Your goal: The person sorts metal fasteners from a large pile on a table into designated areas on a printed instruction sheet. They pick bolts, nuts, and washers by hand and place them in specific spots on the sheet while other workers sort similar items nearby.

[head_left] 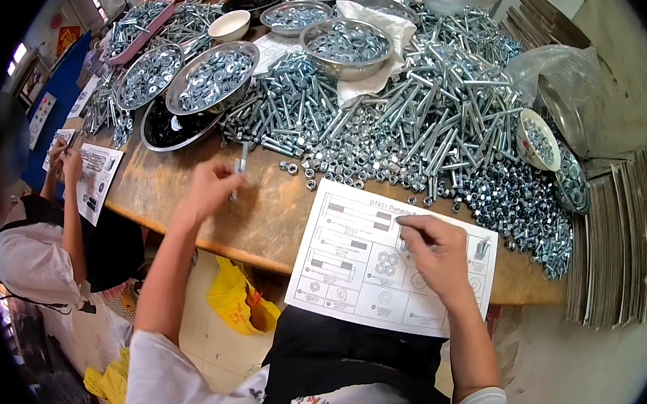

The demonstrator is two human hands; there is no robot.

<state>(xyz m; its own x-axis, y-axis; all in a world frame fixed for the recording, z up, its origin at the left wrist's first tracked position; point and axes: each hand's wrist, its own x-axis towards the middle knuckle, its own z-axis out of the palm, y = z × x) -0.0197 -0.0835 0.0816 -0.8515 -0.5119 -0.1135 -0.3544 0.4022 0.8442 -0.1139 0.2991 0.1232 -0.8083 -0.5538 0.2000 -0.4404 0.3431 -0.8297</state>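
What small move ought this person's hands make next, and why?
Perhaps bring the left hand over the printed sheet: that hand seems to pinch metal bolts off to the sheet's left, while the sheet shows bolt-like outlines and the right hand hovers above it.

One brown wooden counter (261, 216) carries at least four round silver metal bowls of flat washers (347, 72), two small white bowls (229, 27) and one long pink tray (154, 31). There are two bare hands of the wearer (217, 188) (434, 249), at least three white printed paper sheets (331, 294), two yellow plastic bags (232, 301) and two stacks of brown cardboard (617, 240). Silver metal bolts (454, 91) and hexagonal nuts (510, 201) are too many to count.
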